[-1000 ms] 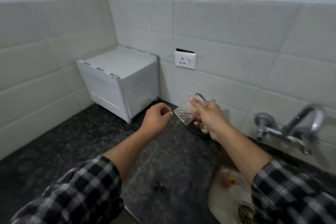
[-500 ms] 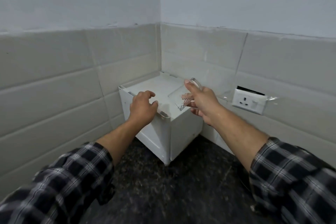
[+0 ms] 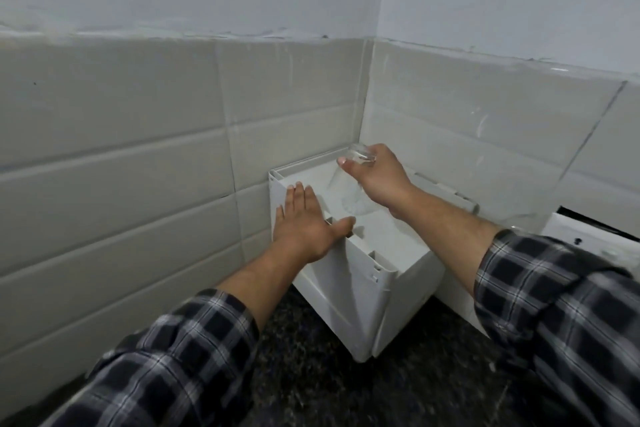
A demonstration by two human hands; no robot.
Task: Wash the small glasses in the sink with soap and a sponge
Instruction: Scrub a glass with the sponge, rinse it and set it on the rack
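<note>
Glass (image 3: 349,185), small, clear and tipped mouth-down, I see gripped at its base by my right hand (image 3: 379,180) just over the top of the white square plastic box (image 3: 360,291), my left hand (image 3: 304,222) lying flat, fingers straight, on that box's left edge.

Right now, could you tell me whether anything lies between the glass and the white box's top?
Nothing visible does. The right hand holds the glass mouth-down over the white box; the left hand rests flat on its edge, beside the glass.

dim, flat, cool light; soft shadows; motion blur; wide-angle bending at edges
</note>
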